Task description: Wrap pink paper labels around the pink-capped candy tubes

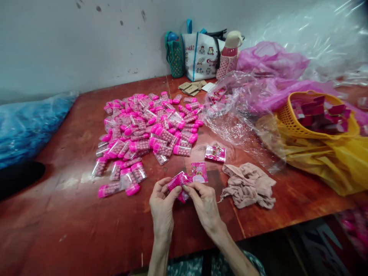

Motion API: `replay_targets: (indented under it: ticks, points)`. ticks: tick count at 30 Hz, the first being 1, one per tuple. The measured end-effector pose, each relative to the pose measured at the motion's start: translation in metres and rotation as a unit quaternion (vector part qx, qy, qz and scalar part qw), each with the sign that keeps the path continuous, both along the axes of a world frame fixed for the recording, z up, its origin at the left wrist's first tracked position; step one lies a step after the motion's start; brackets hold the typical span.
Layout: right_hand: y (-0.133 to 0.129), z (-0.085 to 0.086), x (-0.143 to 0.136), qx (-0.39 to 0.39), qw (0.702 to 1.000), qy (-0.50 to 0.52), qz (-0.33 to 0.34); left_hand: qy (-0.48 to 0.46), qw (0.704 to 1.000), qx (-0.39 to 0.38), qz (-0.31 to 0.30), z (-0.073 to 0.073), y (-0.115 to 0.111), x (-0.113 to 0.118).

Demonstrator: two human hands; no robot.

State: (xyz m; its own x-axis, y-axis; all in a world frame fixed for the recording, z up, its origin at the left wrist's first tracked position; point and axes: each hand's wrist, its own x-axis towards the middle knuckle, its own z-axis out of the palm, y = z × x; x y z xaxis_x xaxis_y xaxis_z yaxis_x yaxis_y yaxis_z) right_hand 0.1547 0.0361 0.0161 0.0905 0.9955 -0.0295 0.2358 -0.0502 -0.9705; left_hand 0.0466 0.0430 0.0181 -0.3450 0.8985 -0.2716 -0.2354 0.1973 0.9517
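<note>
Near the table's front edge, my left hand (pixel 163 205) pinches one side of a pink printed label (pixel 177 180) between thumb and fingers. The other side is gripped by the fingertips of my right hand (pixel 204 203). Something pink and partly clear shows beneath my thumbs, too covered to make out. Just beyond my right fingers lies a flat pink printed label (pixel 199 172). A small stack of shiny pink labels (pixel 215 153) sits farther back. Ahead and to the left spreads a heap of clear containers (pixel 143 126) with pink caps, full of small pink balls.
A crumpled beige cloth (pixel 248 185) lies right of my hands. Beyond it are clear plastic film (pixel 235 126), a yellow basket (pixel 313 134) of dark pink pieces and a yellow bag (pixel 330 165). Blue bagged goods (pixel 31 122) are at left; a white bag (pixel 201 57) stands by the wall.
</note>
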Motion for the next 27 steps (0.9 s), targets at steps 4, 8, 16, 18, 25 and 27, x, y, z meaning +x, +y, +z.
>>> replay_targets:
  ticks: [4,8,16,18,25,27]
  points:
    - [-0.001,0.000,0.000,0.044,0.996,-0.060,0.042,0.065,0.997,0.032,-0.005,0.005,-0.003,-0.010]
    - [0.002,-0.003,-0.001,0.078,0.987,-0.112,0.088,0.072,0.995,0.044,-0.057,0.009,0.000,-0.023]
    - [0.018,0.022,-0.009,0.120,0.960,-0.169,0.189,-0.053,0.997,0.024,-0.048,0.003,0.005,-0.045]
    - [0.035,0.030,-0.016,0.129,0.956,-0.206,0.162,-0.090,0.995,0.031,0.018,0.001,0.005,-0.052]
    - [0.115,0.008,-0.061,0.103,0.964,-0.240,0.039,-0.169,0.973,0.034,0.152,0.012,0.013,-0.068]
    - [0.119,0.000,-0.066,0.093,0.970,-0.221,0.029,-0.188,0.966,0.034,0.175,0.016,0.014,-0.071]
